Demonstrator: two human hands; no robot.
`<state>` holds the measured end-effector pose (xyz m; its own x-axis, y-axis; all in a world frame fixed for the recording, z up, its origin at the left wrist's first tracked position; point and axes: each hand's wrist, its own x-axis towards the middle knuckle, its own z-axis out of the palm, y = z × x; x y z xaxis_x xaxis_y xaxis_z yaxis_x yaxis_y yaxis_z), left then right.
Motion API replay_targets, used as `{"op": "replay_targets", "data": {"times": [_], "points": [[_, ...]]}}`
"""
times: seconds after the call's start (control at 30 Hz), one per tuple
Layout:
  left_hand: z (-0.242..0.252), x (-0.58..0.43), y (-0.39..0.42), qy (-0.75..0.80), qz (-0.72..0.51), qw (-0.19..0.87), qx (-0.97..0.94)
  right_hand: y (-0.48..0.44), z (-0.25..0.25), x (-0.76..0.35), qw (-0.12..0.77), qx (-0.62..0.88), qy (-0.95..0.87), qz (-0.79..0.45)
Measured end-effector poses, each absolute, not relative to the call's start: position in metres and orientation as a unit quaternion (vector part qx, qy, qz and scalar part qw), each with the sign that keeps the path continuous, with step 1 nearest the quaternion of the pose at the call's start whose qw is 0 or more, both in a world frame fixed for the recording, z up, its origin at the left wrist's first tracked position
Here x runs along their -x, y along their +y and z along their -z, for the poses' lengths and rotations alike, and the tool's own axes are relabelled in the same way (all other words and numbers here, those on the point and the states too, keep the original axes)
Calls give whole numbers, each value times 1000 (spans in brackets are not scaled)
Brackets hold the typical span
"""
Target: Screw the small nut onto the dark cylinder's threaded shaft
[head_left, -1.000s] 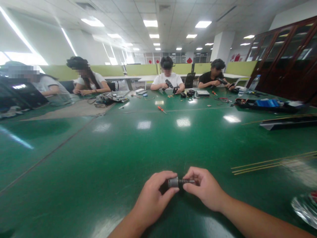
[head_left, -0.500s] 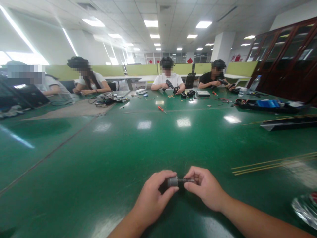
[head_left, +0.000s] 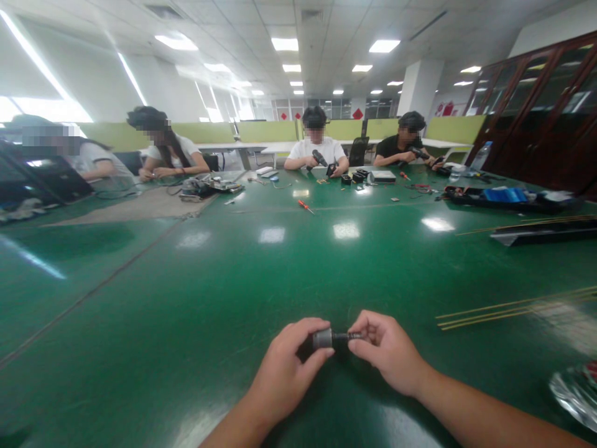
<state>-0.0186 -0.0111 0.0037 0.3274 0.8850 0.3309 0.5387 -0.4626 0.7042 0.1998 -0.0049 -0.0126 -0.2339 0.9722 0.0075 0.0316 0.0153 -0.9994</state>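
Low in the view, a short grey cylinder lies between the thumb and fingers of my left hand. It looks metallic, and its exact kind is not clear. A thin dark shaft points right from its end face. My right hand pinches the far end of this shaft between thumb and forefinger, its other fingers curled. Cylinder and shaft lie roughly level, just above the green tabletop. My left palm and fingers hide the cylinder's left end.
A red-handled screwdriver lies farther up the table. Thin brass-coloured rods and a glass ashtray-like dish are at the right. Behind the rods is a black tray. Several people work across the table, one holding a power drill.
Both hands stay on the piece. My left hand and the cylinder have shifted slightly left, and my right hand has risen a little; slightly more of the shaft's left part shows.
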Motion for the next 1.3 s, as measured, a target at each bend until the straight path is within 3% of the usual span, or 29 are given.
{"op": "replay_targets", "data": {"times": [1.3], "points": [[-6, 22, -5, 469, -366, 283, -752, -3, 10, -203, 445, 459, -561, -526]]}}
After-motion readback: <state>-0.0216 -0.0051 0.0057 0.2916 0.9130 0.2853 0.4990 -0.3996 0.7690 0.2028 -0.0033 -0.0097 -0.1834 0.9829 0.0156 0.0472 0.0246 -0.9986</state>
